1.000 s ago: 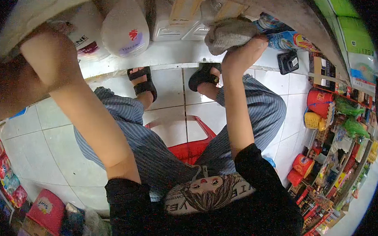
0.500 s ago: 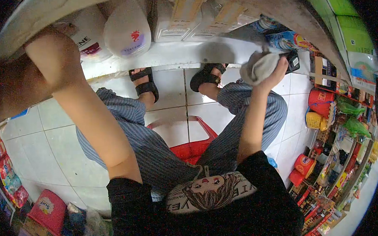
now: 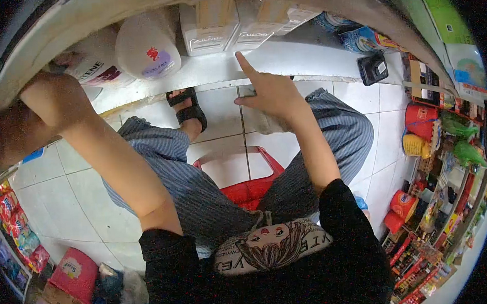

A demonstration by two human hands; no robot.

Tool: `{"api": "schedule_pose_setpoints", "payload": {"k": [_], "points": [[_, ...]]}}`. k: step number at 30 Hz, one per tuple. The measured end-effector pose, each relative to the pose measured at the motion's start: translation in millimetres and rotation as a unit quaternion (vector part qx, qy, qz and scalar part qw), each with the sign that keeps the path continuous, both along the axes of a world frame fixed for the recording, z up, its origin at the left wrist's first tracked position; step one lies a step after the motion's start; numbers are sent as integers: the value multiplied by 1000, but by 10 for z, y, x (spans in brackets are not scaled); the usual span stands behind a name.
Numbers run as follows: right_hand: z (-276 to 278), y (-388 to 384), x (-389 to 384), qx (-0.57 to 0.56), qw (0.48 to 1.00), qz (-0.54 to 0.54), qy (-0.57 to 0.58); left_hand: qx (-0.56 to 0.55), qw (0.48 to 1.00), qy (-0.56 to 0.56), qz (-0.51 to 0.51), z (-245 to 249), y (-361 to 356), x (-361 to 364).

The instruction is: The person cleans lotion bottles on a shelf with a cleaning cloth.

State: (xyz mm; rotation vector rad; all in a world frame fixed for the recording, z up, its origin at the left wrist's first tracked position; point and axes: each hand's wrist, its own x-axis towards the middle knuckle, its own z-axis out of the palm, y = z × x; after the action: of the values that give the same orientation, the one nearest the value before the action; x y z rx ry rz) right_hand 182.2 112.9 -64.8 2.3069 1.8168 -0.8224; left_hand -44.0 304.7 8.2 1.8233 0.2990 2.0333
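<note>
My right hand [image 3: 270, 94] is over the front edge of the white shelf [image 3: 211, 76], index finger stretched toward the white boxes [image 3: 253, 34] and thumb apart. A greyish cloth [image 3: 267, 122] hangs below its palm, partly hidden by the hand, its other fingers out of sight. My left hand [image 3: 45, 97] is at the shelf's left end, near a white bottle [image 3: 96, 69] with a purple label; its fingers are hidden in shadow. Beside that stands a rounded white bottle [image 3: 148, 49] with a red emblem. A black tray-like item [image 3: 373, 69] lies at the shelf's right.
Blue packets [image 3: 359, 38] lie at the back right of the shelf. Under me is a red stool [image 3: 246, 192] on the tiled floor [image 3: 73, 201]. Packed goods [image 3: 426, 224] line the right side. A pink bucket [image 3: 75, 276] stands lower left.
My right hand has moved left from beside the black item to the shelf's middle, and the cloth is now lower, beneath the hand. My left hand has shifted slightly left.
</note>
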Motion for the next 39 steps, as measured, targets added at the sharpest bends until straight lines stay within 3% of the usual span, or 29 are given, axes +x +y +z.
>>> {"api": "schedule_pose_setpoints", "payload": {"k": [14, 17, 26, 33, 39], "points": [[13, -18, -9, -51, 998, -25, 28, 152, 976, 56, 143, 198, 55, 87], [20, 46, -11, 8, 999, -13, 44, 184, 965, 67, 173, 251, 56, 135], [17, 78, -16, -62, 996, -15, 54, 282, 918, 95, 262, 419, -24, 239], [103, 179, -69, -25, 997, 0, 68, 311, 914, 90, 246, 461, -51, 290], [26, 327, -196, -3, 997, 17, 74, 267, 926, 104, 244, 463, -175, 331]]}}
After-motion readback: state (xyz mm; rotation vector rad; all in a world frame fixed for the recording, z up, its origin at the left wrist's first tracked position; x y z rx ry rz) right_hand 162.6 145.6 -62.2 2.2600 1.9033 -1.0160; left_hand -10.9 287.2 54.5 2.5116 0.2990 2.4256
